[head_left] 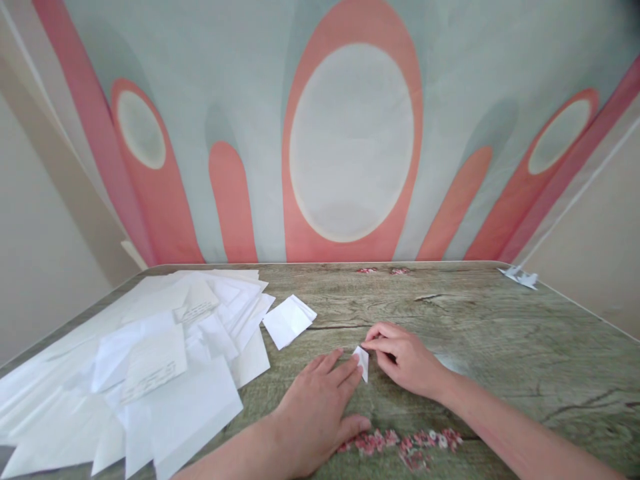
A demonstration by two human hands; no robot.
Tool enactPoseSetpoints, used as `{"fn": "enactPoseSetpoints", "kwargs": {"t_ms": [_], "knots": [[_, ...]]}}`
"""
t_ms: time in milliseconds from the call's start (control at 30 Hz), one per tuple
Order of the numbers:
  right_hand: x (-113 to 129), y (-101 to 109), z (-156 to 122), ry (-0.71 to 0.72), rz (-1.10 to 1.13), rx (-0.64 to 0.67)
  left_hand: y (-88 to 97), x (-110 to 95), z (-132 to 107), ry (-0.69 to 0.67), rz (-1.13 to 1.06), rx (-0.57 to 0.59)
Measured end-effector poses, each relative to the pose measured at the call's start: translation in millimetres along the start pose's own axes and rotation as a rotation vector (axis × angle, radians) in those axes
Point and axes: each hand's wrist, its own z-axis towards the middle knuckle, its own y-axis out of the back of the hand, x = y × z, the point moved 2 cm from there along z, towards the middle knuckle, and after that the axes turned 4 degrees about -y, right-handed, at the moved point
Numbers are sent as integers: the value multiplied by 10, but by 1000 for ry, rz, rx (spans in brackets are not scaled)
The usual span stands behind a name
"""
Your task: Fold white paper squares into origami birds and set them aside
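Observation:
A small folded piece of white paper (pixel 363 365), pointed at its lower end, lies on the wood-patterned table. My left hand (pixel 320 407) rests flat with its fingers stretched out, the fingertips touching the left edge of the paper. From the right, my right hand (pixel 403 357) has its thumb and index finger pinched together at the paper's upper corner. Its other fingers are curled in. Just beyond my left hand is a small stack of square white paper (pixel 289 322).
Many loose white sheets (pixel 195 407) are heaped across the left of the table (pixel 480 313), some with printed lines. Pink printed flowers (pixel 375 441) mark the tabletop near my left thumb. A crumpled whitish piece (pixel 520 276) lies at the far right edge. Behind stands a patterned backdrop (pixel 265 220).

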Motion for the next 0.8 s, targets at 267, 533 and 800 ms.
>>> {"fn": "enactPoseSetpoints", "kwargs": {"t_ms": [267,533,800], "knots": [[-63,-49,13,-171,172,45,-47,-11,22,-24,100,-73],[-60,-142,56,-264,168,6,-69,-4,-1,-37,120,-128],[-67,-112,27,-234,144,85,-41,-31,-17,-27,62,-111]]}}
